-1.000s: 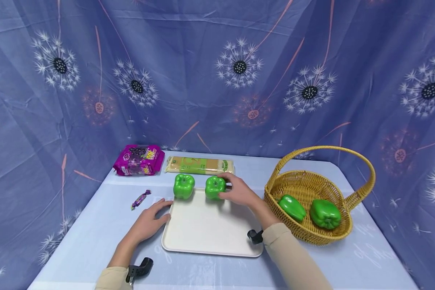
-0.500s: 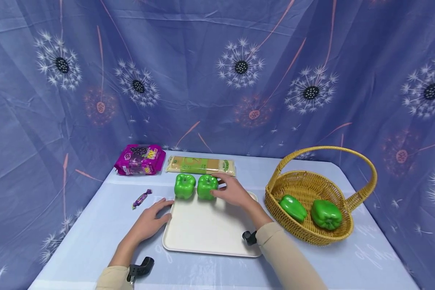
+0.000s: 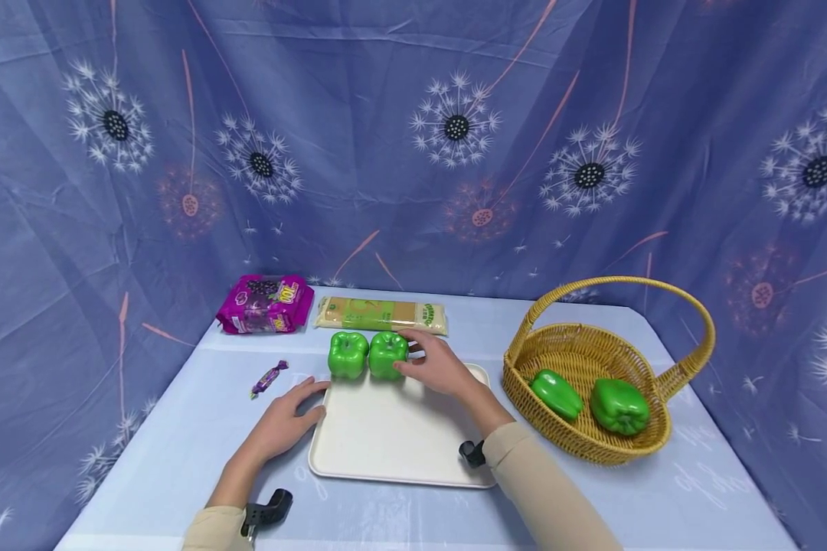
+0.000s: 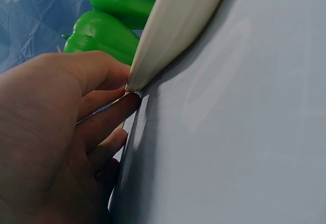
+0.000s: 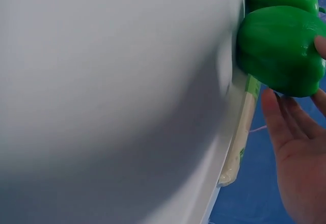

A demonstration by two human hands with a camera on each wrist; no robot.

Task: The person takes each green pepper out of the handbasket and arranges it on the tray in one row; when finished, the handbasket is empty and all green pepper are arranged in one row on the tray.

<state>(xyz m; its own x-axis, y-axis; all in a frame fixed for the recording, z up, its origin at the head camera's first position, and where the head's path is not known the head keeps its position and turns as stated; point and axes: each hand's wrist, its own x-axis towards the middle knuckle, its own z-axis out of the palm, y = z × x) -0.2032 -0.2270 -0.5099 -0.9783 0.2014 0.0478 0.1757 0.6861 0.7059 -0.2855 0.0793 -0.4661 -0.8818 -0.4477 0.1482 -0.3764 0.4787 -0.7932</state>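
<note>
Two green bell peppers stand side by side at the far edge of a white tray. My right hand [image 3: 441, 367] holds the right bell pepper [image 3: 388, 357], thumb in front and fingers behind; the left bell pepper [image 3: 348, 356] is right against it. In the right wrist view, fingertips [image 5: 269, 99] are at the held pepper's [image 5: 280, 51] surface. At the tray's [image 3: 400, 436] left side rests my left hand [image 3: 286, 417], fingers relaxed, thumb and fingertips touching the rim. The left wrist view shows its fingers [image 4: 109, 114] along the tray's outer edge [image 4: 175, 28].
A wicker basket [image 3: 579, 448] with a tall handle stands at the right, holding two more green peppers [image 3: 619, 405]. Behind the tray lie a purple snack bag [image 3: 265, 304] and a long packet of noodles [image 3: 380, 314]. A purple wrapped candy [image 3: 269, 379] lies left of the tray.
My right hand has moved left with its bell pepper, bringing it beside the other pepper and closing the gap between them. The left hand has stayed at the tray rim.
</note>
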